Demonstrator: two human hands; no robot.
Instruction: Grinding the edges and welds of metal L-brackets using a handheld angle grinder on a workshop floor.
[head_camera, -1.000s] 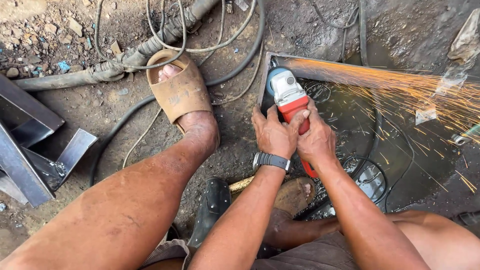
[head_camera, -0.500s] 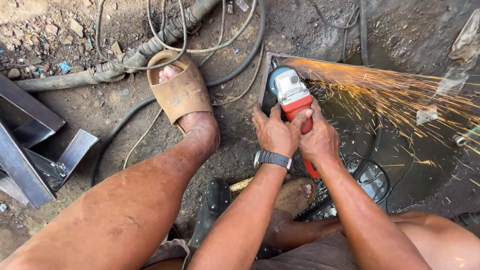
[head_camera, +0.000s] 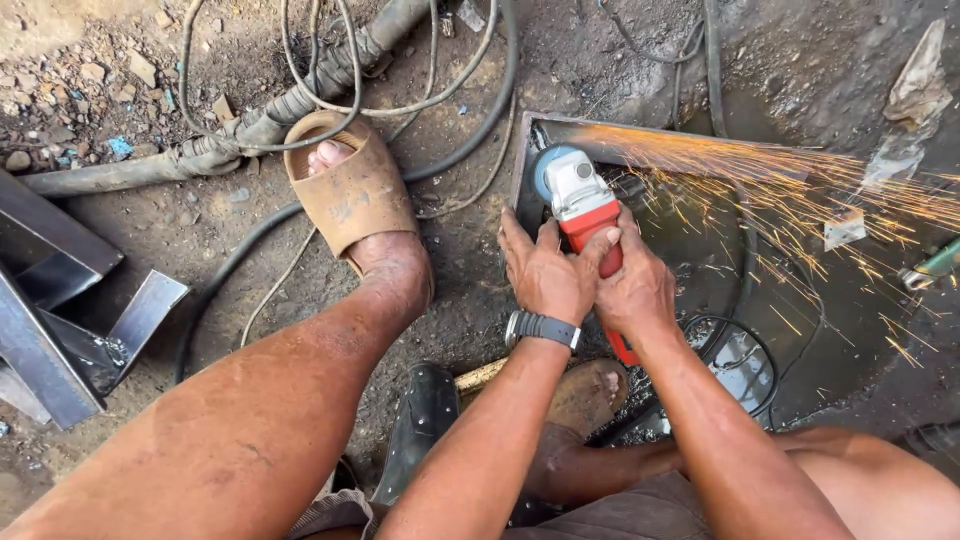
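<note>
Both my hands grip a red and grey angle grinder. My left hand, with a dark wristwatch on the wrist, wraps the body from the left. My right hand clasps the red handle from the right. The grinder's blue-guarded disc touches the corner of a dark metal frame lying on the ground. Orange sparks stream off to the right. My left foot in a brown sandal rests on the dirt left of the frame.
Cables and a thick hose loop over the dirt above my foot. Grey steel angle pieces lie at the left edge. A black cable coil lies inside the frame. My other foot is tucked beneath my arms.
The grinder and my hands have stayed at the frame's corner. The spray of sparks keeps flying right and has shifted slightly in shape.
</note>
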